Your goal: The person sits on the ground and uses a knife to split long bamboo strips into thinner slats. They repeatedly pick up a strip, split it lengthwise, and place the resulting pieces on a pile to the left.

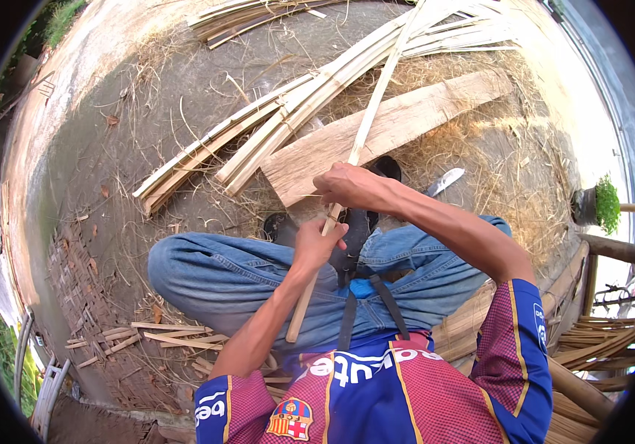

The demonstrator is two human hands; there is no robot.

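Note:
A long, thin bamboo strip [371, 111] runs from my lap up toward the far edge of the view. My left hand [313, 246] is closed around its near part, with the strip's end sticking out below over my jeans. Just beyond, my right hand [353, 185] grips the same strip in a fist, knuckles up. Under the strip lies a wide wooden plank [391, 129], slanting up to the right. To the right of my right hand, a knife blade [445, 182] rests on the ground; its handle is hidden.
A bundle of long split strips [273, 122] fans across the ground ahead, with another bundle [247, 21] farther off. Fine shavings [499, 159] cover the ground at right. Short offcuts [177, 337] lie at lower left. A potted plant [605, 205] stands at far right.

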